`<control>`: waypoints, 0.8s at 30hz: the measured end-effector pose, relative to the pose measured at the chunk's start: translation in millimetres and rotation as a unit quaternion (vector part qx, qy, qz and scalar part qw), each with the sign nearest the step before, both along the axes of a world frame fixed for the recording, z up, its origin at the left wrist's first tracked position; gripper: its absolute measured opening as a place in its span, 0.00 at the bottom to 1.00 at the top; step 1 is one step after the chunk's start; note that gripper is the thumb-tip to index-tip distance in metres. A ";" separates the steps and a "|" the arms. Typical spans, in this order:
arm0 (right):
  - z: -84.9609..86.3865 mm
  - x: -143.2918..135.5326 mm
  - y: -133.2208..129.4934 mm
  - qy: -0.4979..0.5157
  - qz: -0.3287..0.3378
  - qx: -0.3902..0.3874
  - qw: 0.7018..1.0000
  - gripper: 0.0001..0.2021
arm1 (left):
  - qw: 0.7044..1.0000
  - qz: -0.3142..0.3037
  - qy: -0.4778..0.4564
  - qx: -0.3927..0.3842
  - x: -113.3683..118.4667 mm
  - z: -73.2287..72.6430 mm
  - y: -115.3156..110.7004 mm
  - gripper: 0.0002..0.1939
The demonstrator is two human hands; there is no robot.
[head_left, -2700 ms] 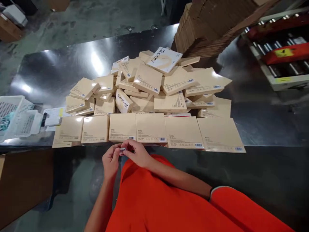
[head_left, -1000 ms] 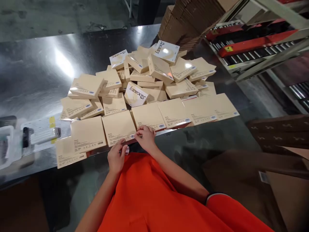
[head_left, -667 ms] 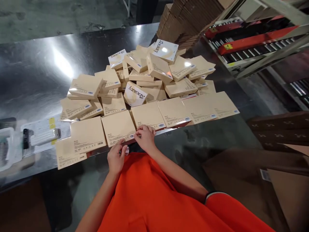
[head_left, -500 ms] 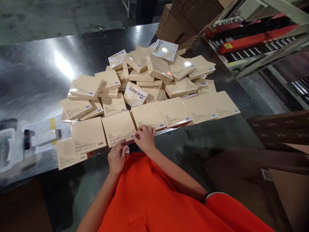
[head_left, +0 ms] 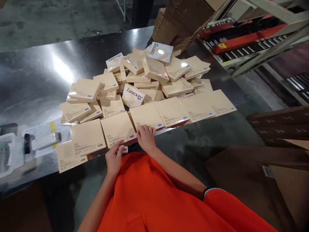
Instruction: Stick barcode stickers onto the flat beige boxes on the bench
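Note:
A row of flat cream boxes lies along the front edge of the metal table, each with small print and a barcode. My left hand (head_left: 114,158) is at the front edge of one cream box (head_left: 118,127), fingers bent, with a small white barcode label (head_left: 125,149) beside the fingertips. At the same box's right front corner, my right hand (head_left: 146,138) has its fingers curled together; what they grip is hidden. Behind the row is a loose heap of similar boxes, with a white-faced "Sbeauty" box (head_left: 133,95) tilted in it.
The shiny metal table (head_left: 36,74) extends left. At its left end are a white basket (head_left: 9,154), a white device (head_left: 45,140) and printed sheets. Flattened cardboard (head_left: 178,19) stands behind the heap. A roller rack (head_left: 248,42) is at the upper right.
My left hand has moved slightly left, away from my right hand, and the box's front barcode now shows more fully between them. The whole view has shifted a little.

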State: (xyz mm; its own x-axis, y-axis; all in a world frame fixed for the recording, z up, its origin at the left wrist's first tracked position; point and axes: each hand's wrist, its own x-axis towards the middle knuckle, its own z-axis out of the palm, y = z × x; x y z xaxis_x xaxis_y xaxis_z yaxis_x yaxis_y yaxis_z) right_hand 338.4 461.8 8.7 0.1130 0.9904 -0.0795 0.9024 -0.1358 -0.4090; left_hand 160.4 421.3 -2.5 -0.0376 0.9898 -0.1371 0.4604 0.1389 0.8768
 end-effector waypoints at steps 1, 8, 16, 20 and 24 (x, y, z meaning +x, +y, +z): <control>3.7 -2.1 -3.7 0.053 0.005 0.012 0.999 0.02 | 1.000 0.015 -0.021 -0.008 -3.5 4.9 -0.1 0.13; 31.6 -49.9 -26.8 0.525 0.104 -0.079 0.841 0.09 | 0.985 0.071 -0.156 -0.015 -20.1 34.3 -6.9 0.13; 35.6 -68.1 -26.2 0.570 0.067 -0.121 0.810 0.07 | 0.968 0.045 -0.245 -0.040 -37.0 24.8 -18.6 0.09; 36.6 -77.4 -24.7 0.613 0.019 -0.157 0.774 0.10 | 0.973 0.056 -0.220 -0.041 -43.6 24.5 -21.4 0.09; 35.6 -89.0 -21.4 0.624 0.015 -0.183 0.760 0.14 | 0.980 0.066 -0.188 -0.024 -47.3 24.3 -23.3 0.11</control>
State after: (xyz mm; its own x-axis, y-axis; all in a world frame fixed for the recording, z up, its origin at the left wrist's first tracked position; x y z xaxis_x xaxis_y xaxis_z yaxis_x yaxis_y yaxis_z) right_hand 249.4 440.4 44.3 -0.2985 0.8770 -0.3765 -0.1513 -0.4330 -0.8886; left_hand 113.0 398.0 21.8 -0.1029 0.9717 -0.2127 0.0808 0.2213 0.9719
